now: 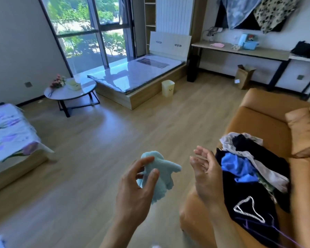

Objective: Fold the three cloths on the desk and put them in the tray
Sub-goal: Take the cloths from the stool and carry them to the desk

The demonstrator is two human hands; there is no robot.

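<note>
A small, fluffy light-blue cloth (164,173) is held up in the air above the wooden floor (100,158), in front of the person and just left of the sofa's near arm. It is gripped by the left hand (134,188), whose fingers are curled round its crumpled upper part, while its lower part hangs loose below them. The right hand (207,173) is raised just beside the cloth, apart from it, with its palm turned inward and its fingers relaxed and spread; nothing is held in it.

To the right of that hand, a heap of clothes (249,176) in black, blue and white is piled on the seat of an orange sofa (261,122), and a cushion (302,131) of the same colour is seen at the sofa's back.

Farther off, a long desk (243,51) is set against the far wall, on which a pink cloth (217,45) and some pale-blue items (247,42) are laid. An open cardboard box (242,76) is placed on the floor below it. A low bed (132,76) with a plastic-wrapped mattress is positioned by the window (89,29), with a pale-yellow bin (167,88) beside it and a round table (70,92) bearing flowers (57,82) to its left.
</note>
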